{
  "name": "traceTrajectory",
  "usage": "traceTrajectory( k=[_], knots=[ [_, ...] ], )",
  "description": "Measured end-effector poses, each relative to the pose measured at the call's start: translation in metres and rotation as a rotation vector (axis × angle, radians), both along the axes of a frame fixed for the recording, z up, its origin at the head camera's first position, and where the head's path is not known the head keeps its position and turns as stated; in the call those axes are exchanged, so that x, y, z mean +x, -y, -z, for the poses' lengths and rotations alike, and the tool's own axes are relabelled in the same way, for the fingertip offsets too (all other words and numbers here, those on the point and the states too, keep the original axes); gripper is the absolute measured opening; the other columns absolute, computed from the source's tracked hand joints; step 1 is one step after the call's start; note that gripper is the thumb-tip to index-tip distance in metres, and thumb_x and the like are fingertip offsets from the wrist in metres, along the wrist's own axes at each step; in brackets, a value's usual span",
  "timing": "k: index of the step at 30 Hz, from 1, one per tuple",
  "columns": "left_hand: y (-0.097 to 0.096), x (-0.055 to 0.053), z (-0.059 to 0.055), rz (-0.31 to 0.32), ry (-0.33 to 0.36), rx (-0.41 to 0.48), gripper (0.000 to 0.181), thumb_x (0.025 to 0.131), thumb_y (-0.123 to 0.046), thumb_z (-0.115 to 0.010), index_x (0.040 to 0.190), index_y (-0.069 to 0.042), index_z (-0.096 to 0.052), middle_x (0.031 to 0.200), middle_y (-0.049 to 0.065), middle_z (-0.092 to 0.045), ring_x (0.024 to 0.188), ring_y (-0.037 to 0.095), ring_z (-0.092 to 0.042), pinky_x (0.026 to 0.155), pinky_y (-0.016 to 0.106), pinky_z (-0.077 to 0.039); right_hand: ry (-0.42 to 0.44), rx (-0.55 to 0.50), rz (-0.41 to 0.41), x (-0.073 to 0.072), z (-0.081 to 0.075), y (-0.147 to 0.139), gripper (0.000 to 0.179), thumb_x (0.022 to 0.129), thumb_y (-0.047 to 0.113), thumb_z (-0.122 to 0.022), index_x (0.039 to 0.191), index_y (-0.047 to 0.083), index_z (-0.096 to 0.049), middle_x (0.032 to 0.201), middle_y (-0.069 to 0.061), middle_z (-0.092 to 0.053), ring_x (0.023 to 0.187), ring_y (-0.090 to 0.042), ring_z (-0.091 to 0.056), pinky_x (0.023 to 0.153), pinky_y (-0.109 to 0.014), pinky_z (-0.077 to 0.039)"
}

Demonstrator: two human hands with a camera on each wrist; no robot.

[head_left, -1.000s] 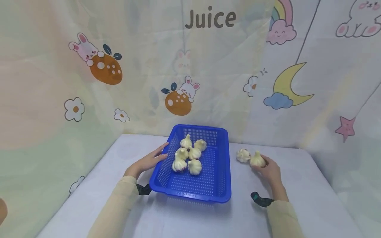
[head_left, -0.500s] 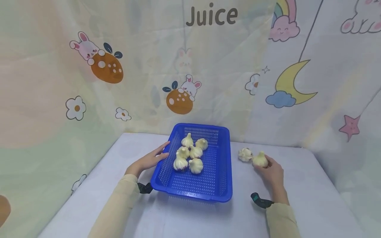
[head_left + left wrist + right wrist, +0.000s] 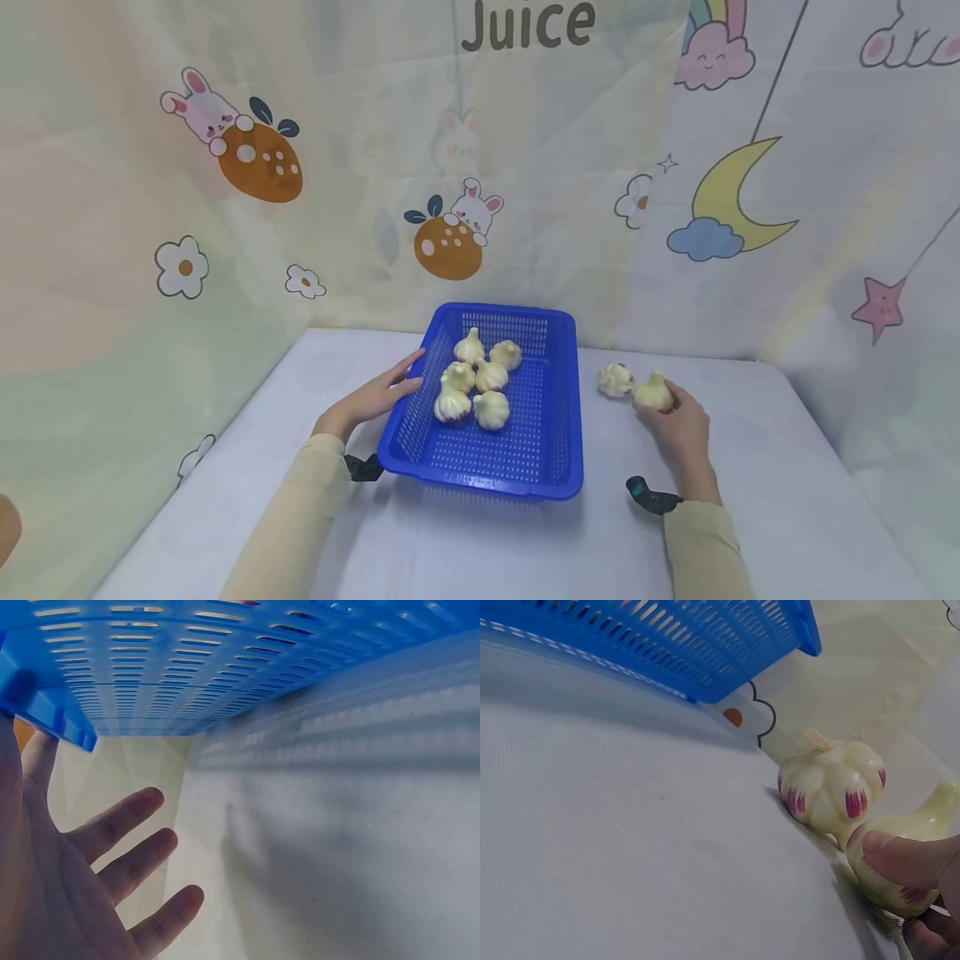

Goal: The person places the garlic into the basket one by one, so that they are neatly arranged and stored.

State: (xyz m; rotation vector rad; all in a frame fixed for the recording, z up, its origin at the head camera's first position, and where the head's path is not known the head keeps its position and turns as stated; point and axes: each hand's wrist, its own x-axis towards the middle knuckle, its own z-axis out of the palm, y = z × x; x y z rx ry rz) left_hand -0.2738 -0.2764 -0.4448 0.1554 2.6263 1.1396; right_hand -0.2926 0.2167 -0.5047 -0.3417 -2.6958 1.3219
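Observation:
My left hand [image 3: 367, 404] touches the left rim of a blue plastic basket [image 3: 480, 483]. In the left wrist view that hand's [image 3: 75, 877] lower fingers are spread apart below the rim. Several garlic bulbs [image 3: 491, 410] lie in the basket, mostly on its left side. To the right of it, my right hand [image 3: 686, 425] holds a garlic bulb [image 3: 654, 393] low over the table, thumb across its side in the right wrist view. A second garlic bulb [image 3: 829, 787], with purple streaks, sits right beside the held one.
The white-covered table [image 3: 450, 550] runs back to a cartoon-printed cloth [image 3: 555, 250] that hangs behind and at both sides. Each wrist carries a black camera mount; the right mount [image 3: 651, 497] is close over the table.
The head view has tilted slightly downward. Both hands, the basket and the garlic keep nearly the same places relative to each other.

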Motion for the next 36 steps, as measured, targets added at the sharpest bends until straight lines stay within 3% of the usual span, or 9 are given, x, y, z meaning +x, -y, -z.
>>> traceTrajectory(
  k=[12, 19, 26, 31, 36],
  knots=[
    [0.000, 0.001, -0.002, -0.013, 0.003, -0.008, 0.059, 0.094, -0.058, -0.042, 0.145, -0.056, -0.012, 0.160, 0.006, -0.018, 0.145, 0.039, -0.019, 0.107, 0.071, -0.018, -0.012, -0.025, 0.031, 0.000, 0.001, -0.001, 0.081, 0.084, 0.036, -0.069, 0.147, 0.002, -0.031, 0.135, -0.028, -0.049, 0.117, -0.038, -0.054, 0.098, -0.050, -0.042],
    [-0.001, 0.003, -0.004, -0.015, 0.007, 0.001, 0.059, 0.094, -0.058, -0.042, 0.145, -0.055, -0.013, 0.159, 0.006, -0.019, 0.145, 0.039, -0.020, 0.108, 0.070, -0.017, -0.014, -0.013, 0.049, 0.002, -0.008, -0.004, 0.079, 0.086, 0.035, -0.068, 0.146, 0.000, -0.032, 0.140, -0.030, -0.044, 0.126, -0.043, -0.046, 0.105, -0.053, -0.038],
    [-0.002, 0.003, -0.002, -0.022, 0.022, 0.013, 0.059, 0.093, -0.059, -0.043, 0.144, -0.057, -0.013, 0.159, 0.006, -0.020, 0.144, 0.039, -0.021, 0.108, 0.070, -0.017, -0.004, -0.102, 0.063, 0.004, -0.019, -0.004, 0.083, 0.088, 0.037, -0.065, 0.150, 0.001, -0.022, 0.150, -0.023, -0.032, 0.132, -0.043, -0.040, 0.106, -0.051, -0.038],
    [-0.001, 0.001, 0.002, -0.030, 0.026, 0.043, 0.059, 0.093, -0.059, -0.043, 0.143, -0.058, -0.013, 0.158, 0.007, -0.023, 0.144, 0.039, -0.023, 0.107, 0.071, -0.017, -0.014, -0.162, 0.048, 0.005, -0.027, -0.002, 0.085, 0.088, 0.042, -0.064, 0.150, 0.004, -0.022, 0.153, -0.020, -0.030, 0.134, -0.040, -0.040, 0.103, -0.049, -0.042],
    [-0.003, 0.001, 0.000, -0.027, 0.036, 0.057, 0.058, 0.093, -0.057, -0.044, 0.143, -0.057, -0.015, 0.158, 0.007, -0.022, 0.144, 0.038, -0.021, 0.108, 0.071, -0.015, -0.040, -0.182, 0.048, 0.009, -0.038, 0.003, 0.087, 0.087, 0.045, -0.064, 0.151, 0.005, -0.021, 0.153, -0.019, -0.029, 0.135, -0.040, -0.039, 0.104, -0.050, -0.041]
  ],
)
